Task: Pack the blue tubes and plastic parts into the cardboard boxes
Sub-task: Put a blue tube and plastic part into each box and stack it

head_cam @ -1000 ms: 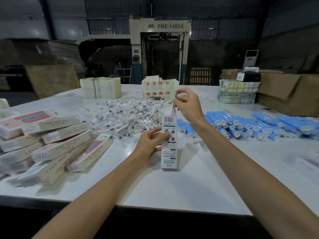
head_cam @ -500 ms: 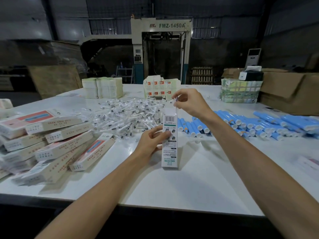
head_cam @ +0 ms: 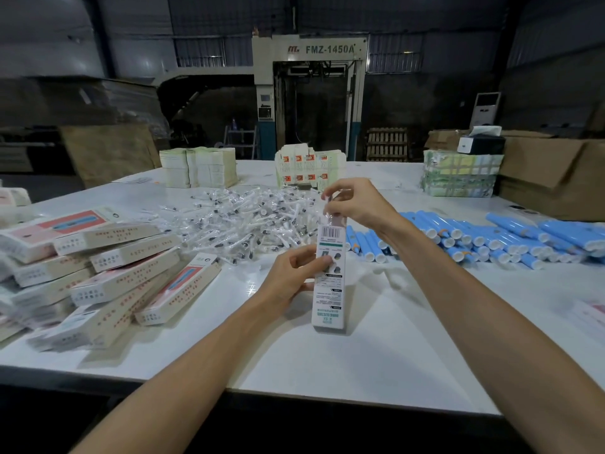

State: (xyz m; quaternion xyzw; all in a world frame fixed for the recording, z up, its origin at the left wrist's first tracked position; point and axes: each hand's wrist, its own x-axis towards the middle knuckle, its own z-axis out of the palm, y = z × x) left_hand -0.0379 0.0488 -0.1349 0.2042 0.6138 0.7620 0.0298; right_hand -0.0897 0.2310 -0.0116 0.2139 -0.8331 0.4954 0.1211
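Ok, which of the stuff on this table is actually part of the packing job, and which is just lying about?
In the job: upright box in the left hand; wrapped part pinched by the right hand; blue tubes; plastic parts pile; closed boxes; flat cartons.
Lying about: paper stacks; wrapped bundle; brown carton; machine.

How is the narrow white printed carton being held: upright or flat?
Upright. The narrow white carton stands on end on the white table; left hand grips its side, right hand pinches a clear plastic part at its top.
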